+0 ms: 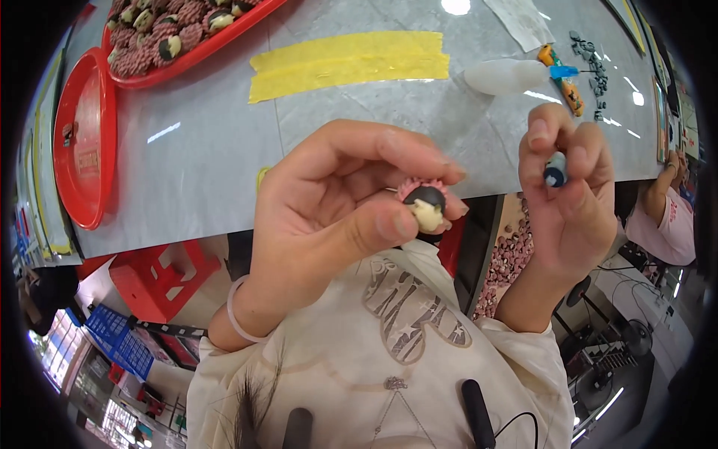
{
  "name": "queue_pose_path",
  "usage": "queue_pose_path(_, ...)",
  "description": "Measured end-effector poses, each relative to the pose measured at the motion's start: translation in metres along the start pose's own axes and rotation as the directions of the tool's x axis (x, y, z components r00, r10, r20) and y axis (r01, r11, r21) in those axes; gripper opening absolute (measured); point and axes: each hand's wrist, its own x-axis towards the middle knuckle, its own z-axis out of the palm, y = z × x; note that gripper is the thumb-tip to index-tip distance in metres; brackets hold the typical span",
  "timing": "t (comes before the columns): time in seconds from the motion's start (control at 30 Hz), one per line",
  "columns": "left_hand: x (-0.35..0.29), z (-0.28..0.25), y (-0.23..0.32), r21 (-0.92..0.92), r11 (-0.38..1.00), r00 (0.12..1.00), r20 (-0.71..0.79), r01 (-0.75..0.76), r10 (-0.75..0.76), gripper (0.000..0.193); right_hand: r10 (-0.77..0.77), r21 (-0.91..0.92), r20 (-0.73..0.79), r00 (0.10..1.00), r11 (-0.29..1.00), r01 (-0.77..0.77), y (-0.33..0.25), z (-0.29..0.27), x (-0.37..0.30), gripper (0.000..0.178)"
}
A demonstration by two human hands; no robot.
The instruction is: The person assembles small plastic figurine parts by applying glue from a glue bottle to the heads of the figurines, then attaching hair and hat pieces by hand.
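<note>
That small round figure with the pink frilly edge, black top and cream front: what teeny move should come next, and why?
Probably bring the right hand a little closer to the figure: it pinches a small dark blue-grey piece, the left hand holds the figure, and a gap separates the two.

Table (202, 135): first tray (88, 168) at left edge; second tray (217, 46) behind it, figures (170, 49) inside; tape (348, 63) midway; bottle (502, 77) right of tape; pieces (599, 82) toward right edge. Figurine (427, 209) in left hand (329, 202), at near edge.
</note>
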Motion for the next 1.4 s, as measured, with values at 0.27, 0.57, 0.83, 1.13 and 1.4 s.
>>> queue_pose_path(0.27, -0.005, -0.003, 0.000, -0.031, 0.999, 0.999, -0.037, 0.016, -0.017, 0.042, -0.077, -0.247, 0.054, 0.996, 0.965, 0.088, 0.004, 0.022, -0.002, 0.023)
queue_pose_path(0.57, -0.008, -0.002, 0.002, 0.018, 1.000, 0.996, -0.090, -0.015, 0.017, 0.042, -0.337, -0.460, 0.156, 0.929, 0.807, 0.370, 0.013, 0.038, -0.005, 0.023)
queue_pose_path(0.83, -0.012, -0.008, -0.006, 0.099, 0.989, 0.992, -0.052, -0.113, 0.119, 0.037, -0.376, -0.716, 0.270, 0.886, 0.537, 0.446, 0.007, 0.045, -0.014, 0.015)
queue_pose_path(1.13, -0.007, -0.016, -0.002, 0.335, 0.869, 0.930, 0.095, -0.366, 0.355, 0.035, -0.458, -0.720, 0.287, 0.841, 0.476, 0.504, 0.016, 0.046, -0.011, 0.019)
queue_pose_path(1.4, -0.003, -0.016, 0.025, 0.150, 0.981, 0.993, -0.008, -0.119, 0.122, 0.034, -0.581, -0.750, 0.324, 0.747, 0.324, 0.577, 0.022, 0.055, -0.002, 0.018)
